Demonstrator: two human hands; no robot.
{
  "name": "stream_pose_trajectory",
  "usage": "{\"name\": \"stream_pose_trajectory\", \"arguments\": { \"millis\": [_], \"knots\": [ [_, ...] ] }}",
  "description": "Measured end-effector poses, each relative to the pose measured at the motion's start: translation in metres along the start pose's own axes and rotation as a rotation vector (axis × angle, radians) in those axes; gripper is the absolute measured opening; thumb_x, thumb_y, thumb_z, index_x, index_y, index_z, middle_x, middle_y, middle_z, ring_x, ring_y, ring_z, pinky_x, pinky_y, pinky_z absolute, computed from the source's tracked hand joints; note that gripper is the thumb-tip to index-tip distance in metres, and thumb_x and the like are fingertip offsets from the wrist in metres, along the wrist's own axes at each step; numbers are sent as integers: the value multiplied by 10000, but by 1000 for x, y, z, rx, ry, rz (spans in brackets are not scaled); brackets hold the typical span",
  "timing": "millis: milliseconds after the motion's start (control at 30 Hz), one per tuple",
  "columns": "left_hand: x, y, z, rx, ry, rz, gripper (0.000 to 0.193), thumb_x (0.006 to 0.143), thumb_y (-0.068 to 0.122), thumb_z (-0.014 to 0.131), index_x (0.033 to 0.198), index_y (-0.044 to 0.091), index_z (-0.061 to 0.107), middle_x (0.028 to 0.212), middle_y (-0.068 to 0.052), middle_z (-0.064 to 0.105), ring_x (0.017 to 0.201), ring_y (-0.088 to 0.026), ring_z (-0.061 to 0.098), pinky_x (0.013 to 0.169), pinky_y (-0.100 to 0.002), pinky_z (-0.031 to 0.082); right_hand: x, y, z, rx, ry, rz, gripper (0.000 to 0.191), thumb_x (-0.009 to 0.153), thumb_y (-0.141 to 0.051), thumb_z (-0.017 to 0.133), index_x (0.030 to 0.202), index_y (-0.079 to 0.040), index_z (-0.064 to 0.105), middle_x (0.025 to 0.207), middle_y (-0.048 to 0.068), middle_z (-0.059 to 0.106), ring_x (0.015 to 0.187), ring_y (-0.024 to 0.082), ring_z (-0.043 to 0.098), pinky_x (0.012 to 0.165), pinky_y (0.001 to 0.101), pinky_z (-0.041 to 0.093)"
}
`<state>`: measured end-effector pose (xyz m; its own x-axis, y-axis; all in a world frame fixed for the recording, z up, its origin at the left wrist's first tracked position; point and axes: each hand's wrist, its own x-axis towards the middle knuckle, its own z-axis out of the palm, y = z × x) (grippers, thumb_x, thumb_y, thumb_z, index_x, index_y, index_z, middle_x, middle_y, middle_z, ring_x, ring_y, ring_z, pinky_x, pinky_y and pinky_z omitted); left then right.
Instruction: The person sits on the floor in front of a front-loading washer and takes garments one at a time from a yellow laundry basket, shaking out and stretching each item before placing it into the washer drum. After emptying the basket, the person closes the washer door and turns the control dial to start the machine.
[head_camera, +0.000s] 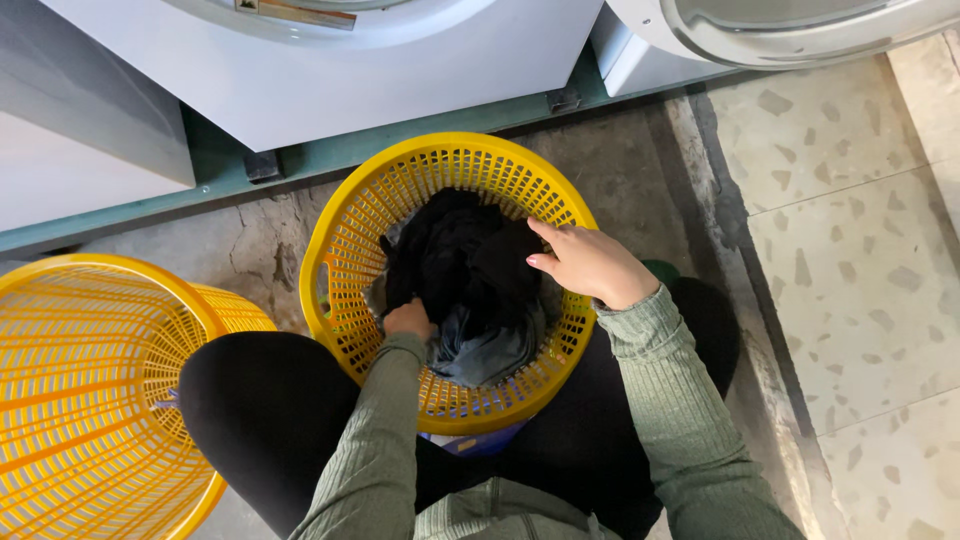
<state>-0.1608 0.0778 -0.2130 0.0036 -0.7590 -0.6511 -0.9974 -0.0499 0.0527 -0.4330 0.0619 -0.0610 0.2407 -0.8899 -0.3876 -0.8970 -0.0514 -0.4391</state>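
Observation:
A yellow slatted laundry basket (345, 250) stands on the floor between my knees. Inside it lies a heap of dark clothes (465, 260), black on top with a grey-blue piece (485, 350) at the near side. My left hand (408, 320) reaches down into the basket and is closed on the dark clothes. My right hand (590, 262) rests on the basket's right rim, fingers slightly spread and pointing into the basket, holding nothing.
A second yellow basket (90, 390) lies tipped to the left, by my left knee. White laundry machines (330, 70) stand behind on a green base (330, 155). To the right lies a speckled tiled floor (850, 250).

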Motion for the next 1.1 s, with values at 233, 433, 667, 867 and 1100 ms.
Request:
{"name": "stream_pose_trajectory", "arguments": {
  "millis": [233, 433, 667, 867, 1100],
  "knots": [
    [-13, 42, -31, 80, 102, 213, 320, 763, 346, 762, 987, 124, 816, 1034, -120, 781, 988, -314, 751, 823, -439, 601, -1, -3, -1, 19, 10, 12, 617, 965, -398, 590, 1503, -124, 463, 1201, 201, 696, 1109, 389, 656, 951, 472, 513],
    [-46, 5, -152, -125, 405, 493, 484, 734, 402, 783, 1131, 125, 765, 1016, -159, 748, 956, -383, 698, 818, -510, 544, 0, -11, 0, -18, -32, 30, 650, 944, -398, 636, 1512, -146, 446, 1159, 205, 709, 1103, 387, 664, 956, 477, 511],
    [-103, -12, -194, -700, 542, 995, 364, 785, 225, 854, 1039, 5, 713, 1021, -131, 737, 919, -282, 728, 832, -349, 561, 26, 8, 35, 1, -31, -40, 817, 822, -287, 757, 1545, -119, 415, 1349, 227, 597, 1185, 395, 587, 983, 461, 481],
    [-112, -33, -188, -1223, 442, 1019, 224, 835, 20, 818, 983, -31, 659, 895, -20, 596, 836, -129, 581, 763, -266, 480, 50, 8, 55, 151, 14, -312, 509, 909, -221, 690, 1374, -39, 589, 1279, 192, 675, 1185, 337, 635, 998, 414, 493],
    [-112, -70, -207, -1874, 672, 1011, 145, 873, -26, 648, 1018, -31, 643, 981, -23, 635, 905, -118, 592, 868, -250, 475, 29, 5, 21, 514, 162, -240, 379, 982, -164, 569, 1311, 10, 644, 1167, 138, 752, 1076, 236, 711, 957, 320, 526]
  ]
}}
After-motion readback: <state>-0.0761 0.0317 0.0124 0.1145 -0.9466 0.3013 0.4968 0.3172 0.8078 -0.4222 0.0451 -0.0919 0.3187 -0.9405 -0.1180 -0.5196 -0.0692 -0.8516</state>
